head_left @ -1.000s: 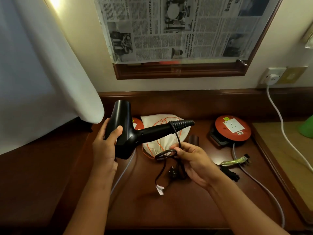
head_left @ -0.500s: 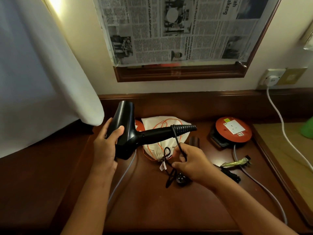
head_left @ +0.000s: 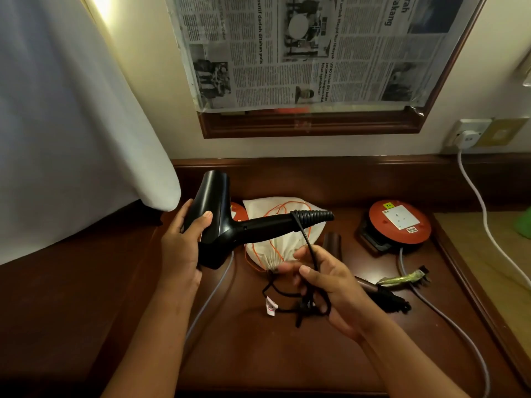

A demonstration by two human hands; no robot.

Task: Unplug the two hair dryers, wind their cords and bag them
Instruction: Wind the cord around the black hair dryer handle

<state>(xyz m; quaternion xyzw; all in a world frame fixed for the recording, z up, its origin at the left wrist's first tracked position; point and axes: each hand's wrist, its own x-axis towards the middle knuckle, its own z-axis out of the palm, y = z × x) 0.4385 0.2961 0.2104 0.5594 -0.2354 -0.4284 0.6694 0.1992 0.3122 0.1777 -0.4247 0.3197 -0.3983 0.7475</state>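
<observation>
Over a dark wooden desk (head_left: pixel 287 354), we are gripping the black hair dryer (head_left: pixel 230 225) by its barrel with our left hand (head_left: pixel 181 251), while our right hand (head_left: pixel 330 282) is pinching its black cord (head_left: pixel 309 245) before the white drawstring bag (head_left: pixel 275 248).

matt black plastic hair dryer (head_left: pixel 218 222)

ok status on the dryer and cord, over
Left hand grips black hair dryer. Right hand holds its cord, bundled loosely. White bag lies behind, nothing blocking.
</observation>
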